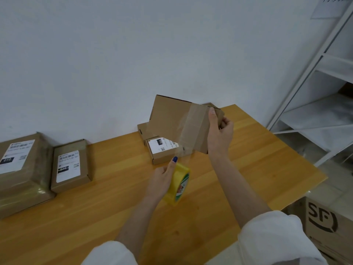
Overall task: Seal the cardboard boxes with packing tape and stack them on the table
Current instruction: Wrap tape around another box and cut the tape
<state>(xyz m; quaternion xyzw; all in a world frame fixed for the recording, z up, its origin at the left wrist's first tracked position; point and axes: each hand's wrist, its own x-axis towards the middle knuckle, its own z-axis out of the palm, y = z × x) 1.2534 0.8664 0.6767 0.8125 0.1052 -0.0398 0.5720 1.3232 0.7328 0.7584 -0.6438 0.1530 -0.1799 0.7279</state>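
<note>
My right hand (221, 129) grips a flat brown cardboard box (172, 117) by its right edge and holds it tilted up above the wooden table (114, 197). A strip of clear tape (186, 131) runs down across the box's face to a yellow tape roll (177, 186), which my left hand (164, 175) holds below the box. Behind and under the raised box, a small labelled box (162, 150) lies on another flat box (142, 131) by the wall.
Two labelled boxes, a large one (21, 173) and a smaller one (70, 165), lie at the table's left. A white metal shelf (315, 104) stands at the right. A printed carton (328, 226) sits on the floor by the table's right corner.
</note>
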